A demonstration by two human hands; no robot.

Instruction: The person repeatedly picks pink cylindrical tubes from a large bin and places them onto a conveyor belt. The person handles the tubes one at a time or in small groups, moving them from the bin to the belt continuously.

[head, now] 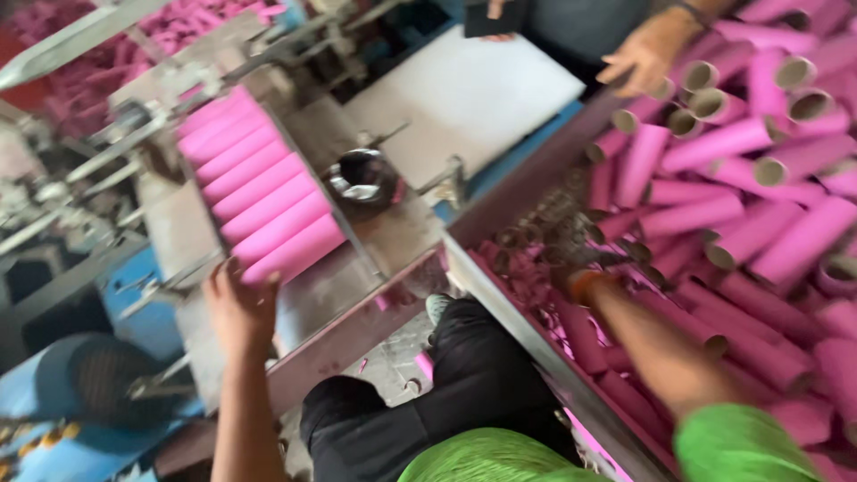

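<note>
Two bare hands are working around a sloped metal chute (357,232) on which a row of pink cardboard tubes (263,201) is lying side by side. The left hand (239,308) is reaching up to the lower end of that row, fingers spread open and touching the lowest tube without closing on it. To the right of the chute, the right hand (585,281) is dipping into a bin (500,295) heaped with loose pink tubes (750,205); blur is hiding its fingers, so whether it is gripping anything cannot be told. Beyond the bin, another person's hand (644,58) is hovering over the heap. A dark round cup (361,178) is sitting just right of the row. Judging by the filled row, loading is looking well along, while many tubes are remaining in the bin.
</note>
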